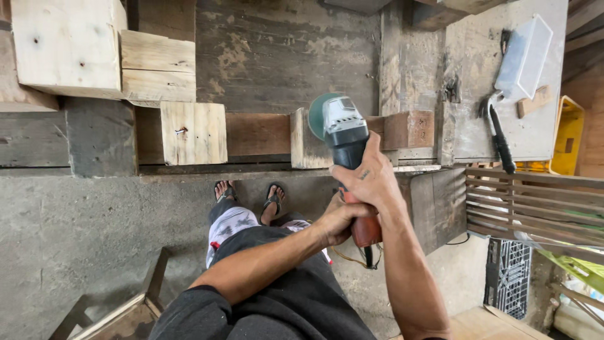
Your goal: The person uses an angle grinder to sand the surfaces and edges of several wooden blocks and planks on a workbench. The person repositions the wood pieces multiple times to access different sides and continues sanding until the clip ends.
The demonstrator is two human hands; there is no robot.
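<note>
Both hands clamped on angle grinder (345,135): right hand (368,179) on body, left hand (336,221) at rear. Rough wooden workbench (277,60), concrete floor (69,233), hammer (498,133) on side table (478,75).

Worn wooden counter (283,56), pale wood blocks (192,132), hammer (498,133), clear plastic box (523,58), small wood offcut (533,102)

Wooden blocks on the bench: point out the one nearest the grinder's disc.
It is the pale upright block directly left of the angle grinder, its edge beside the green disc. The nailed pale block and reddish block sit farther off.
</note>
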